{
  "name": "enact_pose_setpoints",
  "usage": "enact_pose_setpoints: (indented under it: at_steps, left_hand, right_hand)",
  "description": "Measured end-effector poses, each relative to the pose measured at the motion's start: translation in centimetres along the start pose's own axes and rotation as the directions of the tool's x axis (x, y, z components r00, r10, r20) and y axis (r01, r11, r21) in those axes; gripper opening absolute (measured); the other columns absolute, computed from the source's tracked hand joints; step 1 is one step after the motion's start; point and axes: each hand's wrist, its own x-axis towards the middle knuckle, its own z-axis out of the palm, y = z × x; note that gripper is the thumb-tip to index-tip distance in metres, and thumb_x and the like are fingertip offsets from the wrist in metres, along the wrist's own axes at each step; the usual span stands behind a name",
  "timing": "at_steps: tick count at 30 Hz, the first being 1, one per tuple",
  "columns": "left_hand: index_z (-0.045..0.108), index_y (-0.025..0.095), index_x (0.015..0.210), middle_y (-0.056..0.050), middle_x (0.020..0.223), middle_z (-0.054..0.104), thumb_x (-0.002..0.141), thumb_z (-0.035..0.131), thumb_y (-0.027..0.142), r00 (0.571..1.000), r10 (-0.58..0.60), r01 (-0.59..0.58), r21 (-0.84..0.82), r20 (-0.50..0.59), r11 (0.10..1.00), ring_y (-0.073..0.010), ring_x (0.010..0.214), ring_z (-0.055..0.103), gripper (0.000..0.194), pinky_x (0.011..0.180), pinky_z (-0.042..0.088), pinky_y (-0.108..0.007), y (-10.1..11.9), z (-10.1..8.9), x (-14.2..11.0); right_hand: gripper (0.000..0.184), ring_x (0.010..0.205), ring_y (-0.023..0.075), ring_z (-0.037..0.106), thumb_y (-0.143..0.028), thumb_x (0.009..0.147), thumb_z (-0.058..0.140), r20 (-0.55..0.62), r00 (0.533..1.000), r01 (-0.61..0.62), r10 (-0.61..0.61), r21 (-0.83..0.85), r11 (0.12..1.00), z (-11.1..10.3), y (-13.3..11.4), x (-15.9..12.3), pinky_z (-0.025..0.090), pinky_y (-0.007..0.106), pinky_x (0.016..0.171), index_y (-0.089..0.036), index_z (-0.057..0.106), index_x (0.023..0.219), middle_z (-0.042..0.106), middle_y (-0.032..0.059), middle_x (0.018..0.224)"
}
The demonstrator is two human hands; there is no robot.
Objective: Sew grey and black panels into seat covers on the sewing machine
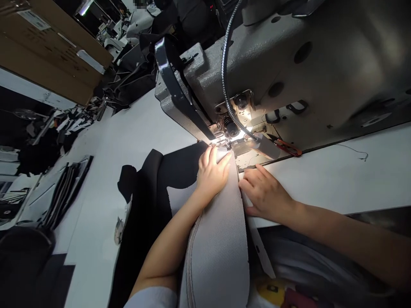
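My left hand lies on a grey textured fabric panel, its fingers spread and pressing flat close to the presser foot of a sewing machine. The panel runs from under the needle area down toward my lap, with a stitched seam along its left side. Dark backing material spreads out left of it. At the panel's right edge, my right hand is curled, its thumb and fingers closed on a narrow pale strip that hangs downward. The fingertips partly hide that grip.
Orange-handled snips lie at the machine base beside a small lamp on a flexible neck. A loose thread rests on the white table. Stacked dark pieces stand at left; a cardboard box is behind.
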Motion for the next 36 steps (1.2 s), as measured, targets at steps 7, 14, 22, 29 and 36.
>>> enact_pose_setpoints:
  at_steps: [7, 14, 22, 29, 36]
  left_hand:
    - [0.074, 0.024, 0.107, -0.014, 0.120, 0.060, 0.095, 0.047, 0.031, 0.993, 0.016, -0.023, -0.053, -0.115, 0.998, -0.0314, 0.111, 0.052, 0.031, 0.095, 0.042, -0.048, -1.1, 1.5, 2.2]
    - [0.068, 0.018, 0.119, -0.013, 0.122, 0.061, 0.096, 0.044, 0.029, 0.990, 0.128, -0.121, -0.112, 0.065, 0.986, -0.0275, 0.111, 0.054, 0.035, 0.094, 0.046, -0.042, -1.0, -1.0, 0.9]
    - [0.067, 0.019, 0.119, -0.015, 0.126, 0.057, 0.094, 0.046, 0.024, 0.990, -0.035, 0.021, -0.102, -0.136, 0.995, -0.0325, 0.111, 0.049, 0.033, 0.091, 0.045, -0.048, 1.8, 0.7, -0.4]
    - [0.072, 0.016, 0.080, -0.009, 0.091, 0.062, 0.092, 0.050, 0.022, 0.961, 0.030, -0.097, -0.232, -0.276, 0.968, -0.0224, 0.091, 0.054, 0.025, 0.089, 0.047, -0.040, -0.2, 2.1, 2.8]
    - [0.061, 0.020, 0.131, -0.012, 0.139, 0.052, 0.095, 0.045, 0.028, 0.980, 0.080, -0.006, -0.374, 0.181, 0.927, -0.0266, 0.129, 0.047, 0.040, 0.109, 0.040, -0.045, -1.3, -1.3, 0.8]
  right_hand:
    - [0.008, 0.080, 0.0182, 0.050, -0.020, 0.073, 0.065, -0.144, 0.946, 0.308, -0.291, 0.109, 0.945, -0.5, -1.5, -1.8, 0.042, 0.034, 0.086, -0.020, 0.059, 0.078, 0.056, 0.0015, 0.077]
    - [0.042, 0.113, 0.0301, 0.057, -0.034, 0.083, 0.059, -0.032, 0.895, 0.446, -0.446, 0.114, 0.888, 0.1, -3.3, -3.4, 0.041, 0.047, 0.101, -0.009, 0.064, 0.116, 0.065, 0.0165, 0.118]
    - [0.034, 0.112, 0.0235, 0.061, -0.013, 0.085, 0.045, -0.103, 0.945, 0.324, -0.309, 0.196, 0.925, 0.0, -2.1, -3.9, 0.046, 0.041, 0.103, -0.010, 0.067, 0.112, 0.069, 0.0103, 0.116]
    - [0.039, 0.130, 0.0340, 0.049, -0.020, 0.090, 0.050, 0.110, 0.917, 0.381, -0.385, 0.054, 0.923, -0.2, -1.9, -3.2, 0.042, 0.054, 0.106, -0.010, 0.057, 0.128, 0.056, 0.0196, 0.135]
    - [0.018, 0.090, 0.0215, 0.069, -0.010, 0.087, 0.051, -0.208, 0.849, 0.514, -0.485, 0.113, 0.851, -3.0, -2.3, -3.2, 0.057, 0.036, 0.086, -0.014, 0.067, 0.080, 0.073, 0.0082, 0.091]
